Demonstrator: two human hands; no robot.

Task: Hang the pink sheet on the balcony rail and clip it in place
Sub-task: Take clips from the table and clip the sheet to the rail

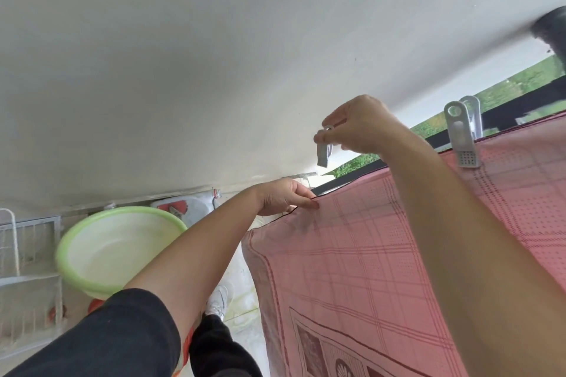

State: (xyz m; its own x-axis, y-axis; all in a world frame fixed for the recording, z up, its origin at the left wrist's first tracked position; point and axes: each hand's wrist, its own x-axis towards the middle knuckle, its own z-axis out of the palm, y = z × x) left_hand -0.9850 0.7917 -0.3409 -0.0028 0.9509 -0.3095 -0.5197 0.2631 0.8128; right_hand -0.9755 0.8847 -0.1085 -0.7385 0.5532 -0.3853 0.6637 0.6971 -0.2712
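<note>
The pink checked sheet [382, 254] hangs over the dark balcony rail [337, 182], filling the lower right. My left hand [286, 197] pinches the sheet's top edge near its left corner, right at the rail. A little above it, my right hand [358, 125] holds a grey clothes clip [324, 148] by its top, jaws pointing down, clear of the sheet. Further right along the rail, a white clip [461, 138] is clamped on the sheet's top edge.
A light green basin [116, 248] stands at the lower left beside a white wire rack [27, 254]. A white wall [214, 55] fills the upper view. My white shoe [219, 300] is on the floor below. Greenery shows beyond the rail.
</note>
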